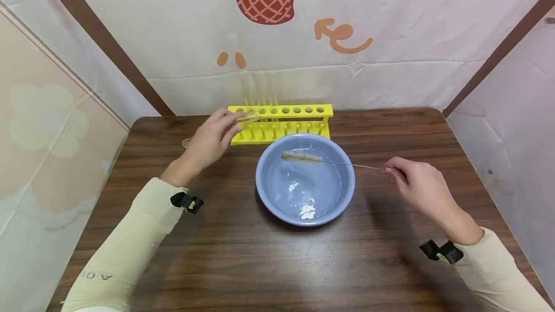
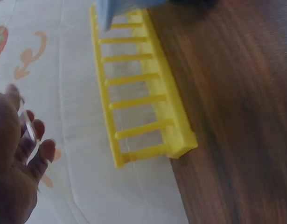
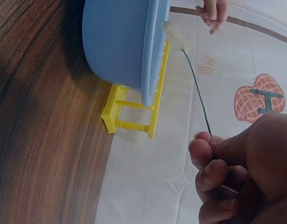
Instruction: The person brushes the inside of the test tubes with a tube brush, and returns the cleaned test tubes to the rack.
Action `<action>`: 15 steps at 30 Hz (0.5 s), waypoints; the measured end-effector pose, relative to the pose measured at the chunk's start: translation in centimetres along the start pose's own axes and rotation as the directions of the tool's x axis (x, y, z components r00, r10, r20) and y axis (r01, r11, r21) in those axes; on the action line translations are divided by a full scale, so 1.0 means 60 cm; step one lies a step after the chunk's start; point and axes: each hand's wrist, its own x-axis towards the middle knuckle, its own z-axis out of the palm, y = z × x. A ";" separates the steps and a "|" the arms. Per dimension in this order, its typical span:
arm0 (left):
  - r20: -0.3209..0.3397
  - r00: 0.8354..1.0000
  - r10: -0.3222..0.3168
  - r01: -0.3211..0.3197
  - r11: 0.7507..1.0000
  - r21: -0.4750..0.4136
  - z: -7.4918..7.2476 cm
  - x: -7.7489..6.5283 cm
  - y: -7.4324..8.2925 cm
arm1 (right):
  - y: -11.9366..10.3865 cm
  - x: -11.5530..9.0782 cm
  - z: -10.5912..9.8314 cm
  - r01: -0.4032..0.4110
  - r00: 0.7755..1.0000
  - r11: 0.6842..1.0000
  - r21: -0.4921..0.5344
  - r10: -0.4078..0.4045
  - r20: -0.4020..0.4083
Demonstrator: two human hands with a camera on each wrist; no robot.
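My left hand (image 1: 207, 141) holds a clear test tube (image 1: 249, 117) between thumb and fingers, just in front of the left end of a yellow test tube rack (image 1: 303, 126). In the left wrist view the fingers (image 2: 46, 151) are curled about the glass. My right hand (image 1: 418, 184) pinches the thin wire handle (image 3: 198, 88) of a test tube brush (image 1: 301, 157) between thumb and forefinger. The pale bristle head is over the blue basin (image 1: 262, 191), pointing left. Clear test tubes (image 1: 274, 93) stand upright in the rack's left holes.
Water is in the basin, which sits in front of the rack on the dark wooden table (image 1: 277, 264). A clear glass piece (image 1: 186, 142) lies left of the left hand, mostly hidden by it. A printed cloth wall (image 1: 390, 81) rises behind the table.
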 end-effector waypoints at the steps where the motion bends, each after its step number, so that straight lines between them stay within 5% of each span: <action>1: 0.032 0.999 0.007 -0.007 1.000 0.014 0.002 -0.004 0.001 | 0.001 0.000 -0.001 -0.004 1.000 1.000 0.003 0.003 0.003; 5: 0.118 0.992 0.055 -0.061 0.997 0.045 0.011 -0.015 0.008 | 0.004 0.000 -0.003 -0.019 1.000 1.000 0.011 0.019 0.019; 15: 0.168 0.980 0.108 -0.114 0.993 0.031 0.030 -0.023 0.019 | 0.009 0.000 -0.009 -0.029 1.000 0.999 0.021 0.029 0.011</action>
